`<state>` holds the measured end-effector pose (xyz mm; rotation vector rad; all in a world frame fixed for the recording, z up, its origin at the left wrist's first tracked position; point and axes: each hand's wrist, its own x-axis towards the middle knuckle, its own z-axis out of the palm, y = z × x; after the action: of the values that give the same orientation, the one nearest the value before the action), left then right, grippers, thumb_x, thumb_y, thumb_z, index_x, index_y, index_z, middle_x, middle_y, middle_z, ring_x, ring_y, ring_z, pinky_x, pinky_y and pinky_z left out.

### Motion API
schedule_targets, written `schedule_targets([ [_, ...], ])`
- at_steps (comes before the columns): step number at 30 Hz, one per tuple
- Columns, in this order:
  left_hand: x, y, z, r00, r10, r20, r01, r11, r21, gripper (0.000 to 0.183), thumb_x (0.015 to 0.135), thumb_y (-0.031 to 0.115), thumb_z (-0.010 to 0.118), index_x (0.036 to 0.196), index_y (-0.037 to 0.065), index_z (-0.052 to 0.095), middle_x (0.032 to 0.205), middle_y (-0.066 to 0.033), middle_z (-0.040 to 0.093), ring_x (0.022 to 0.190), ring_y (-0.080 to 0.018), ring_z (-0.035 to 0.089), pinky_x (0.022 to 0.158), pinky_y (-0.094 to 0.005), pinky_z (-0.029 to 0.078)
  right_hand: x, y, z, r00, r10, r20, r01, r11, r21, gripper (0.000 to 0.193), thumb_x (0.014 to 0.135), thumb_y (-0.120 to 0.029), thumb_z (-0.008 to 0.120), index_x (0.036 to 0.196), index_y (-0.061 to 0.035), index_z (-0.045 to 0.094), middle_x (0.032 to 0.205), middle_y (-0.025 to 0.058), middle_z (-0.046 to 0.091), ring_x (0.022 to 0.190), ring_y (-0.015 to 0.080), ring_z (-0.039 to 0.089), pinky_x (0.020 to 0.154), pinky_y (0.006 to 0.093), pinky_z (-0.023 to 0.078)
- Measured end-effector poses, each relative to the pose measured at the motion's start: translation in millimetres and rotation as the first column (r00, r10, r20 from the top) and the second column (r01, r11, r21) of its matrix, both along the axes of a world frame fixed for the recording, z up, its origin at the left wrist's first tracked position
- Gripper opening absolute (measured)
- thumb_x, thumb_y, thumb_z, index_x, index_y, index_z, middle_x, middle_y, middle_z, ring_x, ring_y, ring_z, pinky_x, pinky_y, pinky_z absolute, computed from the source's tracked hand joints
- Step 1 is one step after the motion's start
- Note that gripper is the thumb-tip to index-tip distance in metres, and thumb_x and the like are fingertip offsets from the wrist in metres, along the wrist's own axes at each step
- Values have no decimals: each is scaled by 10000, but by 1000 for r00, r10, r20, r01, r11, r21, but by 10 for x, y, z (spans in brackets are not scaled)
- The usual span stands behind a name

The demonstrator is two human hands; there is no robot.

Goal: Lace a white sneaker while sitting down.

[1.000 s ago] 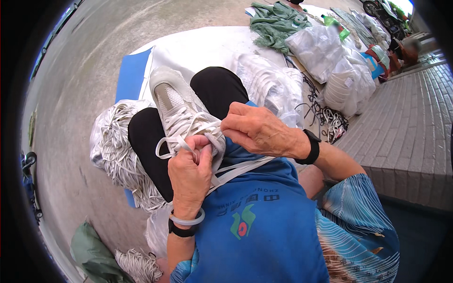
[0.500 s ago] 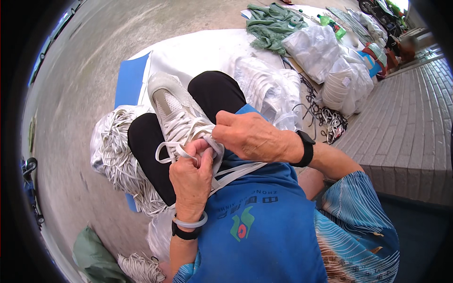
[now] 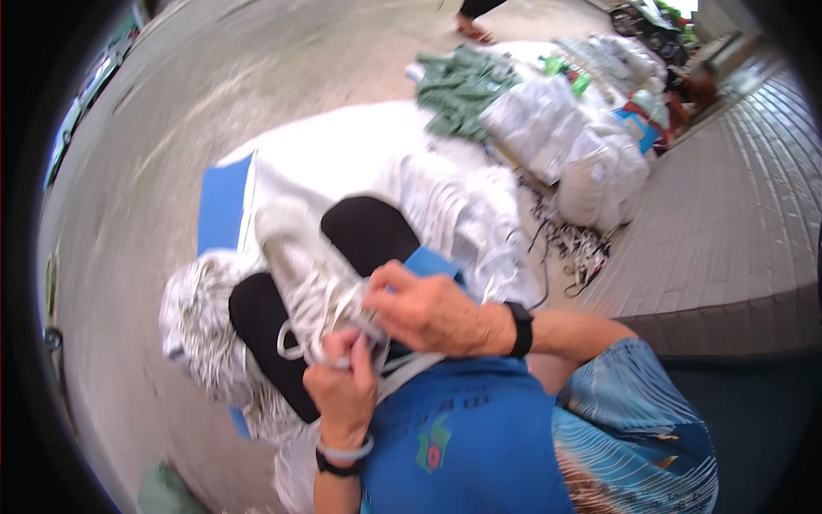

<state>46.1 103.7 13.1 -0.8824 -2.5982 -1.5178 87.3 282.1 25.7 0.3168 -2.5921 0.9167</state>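
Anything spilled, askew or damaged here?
Slightly: a tangle of dark and white cords lies loose at right, odd because the goods beside it sit in plastic bags. No clear damage on the pale shoe, though it is blurred.

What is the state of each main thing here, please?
Shoe, toe pointing away
Laces, loosely looped
Left hand, curled at the shoe, grip blurred
Right hand, curled at the laces, grip blurred
Lace heap, tangled
Green cloth, crumpled
Plastic bags, bulging
Blue sheet, flat
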Motion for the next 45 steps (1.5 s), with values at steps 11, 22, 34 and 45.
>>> schedule_targets([
  [11, -563, -783, -12, 760, -109, 640, -30, 979, 202, 176, 862, 159, 693, 808, 61, 557, 568, 42, 491, 398, -27, 384, 361, -188, 279, 65, -430, 73, 930, 341, 139, -342, 940, -18, 175, 818, -105, 625, 899, -14, 499, 892, 125, 490, 688, 305, 589, 561, 399, 476],
  [22, -583, -861, -210, 584, -276, 764, -84, 915, 394, 143, 952, 213, 546, 884, 97, 497, 591, 44, 426, 422, -32, 346, 364, -179, 251, -265, -417, 171, 965, 259, -32, -260, 950, -172, 167, 804, -28, 587, 946, 42, 536, 979, 156, 505, 872, 337, 578, 799, 402, 496],
  [34, -474, -918, -67, 954, 10, 299, -8, 1000, -9, 336, 1012, 265, 510, 896, -2, 679, 716, -7, 577, 602, -75, 464, 573, -230, 361, 28, -551, 236, 864, 417, 283, -403, 909, -111, 111, 827, -84, 597, 807, 6, 536, 823, 146, 503, 780, 321, 583, 649, 414, 470],
  [45, -445, -924, -79, 637, -271, 722, -170, 864, 474, 193, 901, 91, 647, 1048, -27, 604, 870, -80, 653, 734, -139, 655, 661, -252, 552, -274, -445, 272, 957, 285, 48, -266, 933, -241, 206, 833, -17, 580, 1032, 25, 545, 1100, 180, 528, 944, 369, 604, 789, 406, 514],
])
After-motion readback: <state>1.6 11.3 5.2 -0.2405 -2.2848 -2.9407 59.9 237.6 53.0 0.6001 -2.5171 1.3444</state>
